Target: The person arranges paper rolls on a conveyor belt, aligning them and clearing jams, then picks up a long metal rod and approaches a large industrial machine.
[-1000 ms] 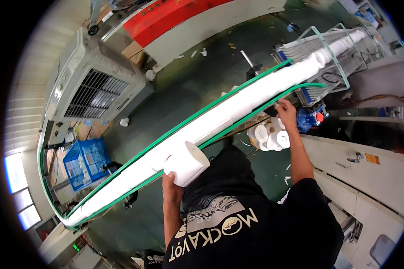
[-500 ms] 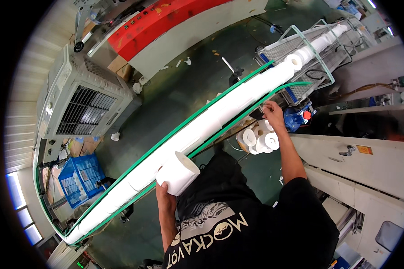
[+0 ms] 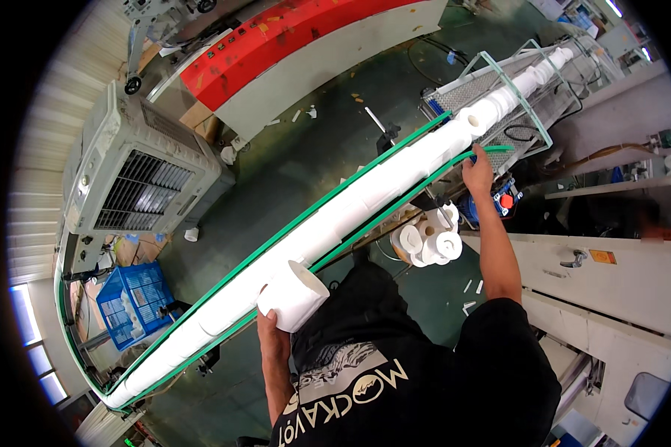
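My left hand (image 3: 272, 333) is closed around the lower end of a white paper roll (image 3: 294, 298), tilted above the near green rail, its flat end turned up and right. Behind it, a row of white paper rolls (image 3: 350, 208) lies end to end between two green guide rails (image 3: 417, 186) of a conveyor. My right hand (image 3: 479, 173) is stretched out to the near rail's far part, fingers extended and close to the rolls there; whether they touch is unclear. Just beyond those fingertips, one roll (image 3: 473, 121) sits turned, its core hole showing.
Several paper rolls (image 3: 429, 240) stand clustered below the conveyor, near a blue bottle with a red cap (image 3: 499, 201). A metal-framed mesh conveyor (image 3: 466, 97) continues at the far right. Left are an air cooler (image 3: 145, 179) and a blue crate (image 3: 136, 302); pale machine cabinets (image 3: 611, 276) stand right.
My right hand has moved up and right, from below the near rail to beside the rolls at its far part. The left hand and its paper roll have barely shifted.
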Available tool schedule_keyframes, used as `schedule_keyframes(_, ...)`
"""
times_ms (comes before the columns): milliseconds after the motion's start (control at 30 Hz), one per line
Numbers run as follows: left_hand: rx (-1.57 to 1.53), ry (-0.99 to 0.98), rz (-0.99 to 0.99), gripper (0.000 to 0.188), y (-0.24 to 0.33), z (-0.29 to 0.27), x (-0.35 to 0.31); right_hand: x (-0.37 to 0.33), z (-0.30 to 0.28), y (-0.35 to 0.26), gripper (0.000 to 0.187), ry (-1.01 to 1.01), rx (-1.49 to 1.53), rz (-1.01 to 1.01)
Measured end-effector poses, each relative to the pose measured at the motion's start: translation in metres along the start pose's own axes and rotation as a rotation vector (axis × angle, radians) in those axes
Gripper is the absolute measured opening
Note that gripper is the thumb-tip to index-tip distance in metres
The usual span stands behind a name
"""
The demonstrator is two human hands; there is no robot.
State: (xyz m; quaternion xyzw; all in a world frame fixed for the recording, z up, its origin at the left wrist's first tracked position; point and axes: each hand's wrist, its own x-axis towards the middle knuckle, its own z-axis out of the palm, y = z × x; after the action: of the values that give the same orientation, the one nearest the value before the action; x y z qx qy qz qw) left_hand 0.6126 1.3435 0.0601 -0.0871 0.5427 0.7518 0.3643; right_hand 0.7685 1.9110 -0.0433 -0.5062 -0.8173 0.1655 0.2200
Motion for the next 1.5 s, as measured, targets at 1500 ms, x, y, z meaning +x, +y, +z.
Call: schedule_keyframes(1500, 0.040, 0.115, 0.065, 0.093, -0.033, 0.068, -0.026, 0.111, 0.027, 0.038, 0.056, -0.432, -0.440, -0.215)
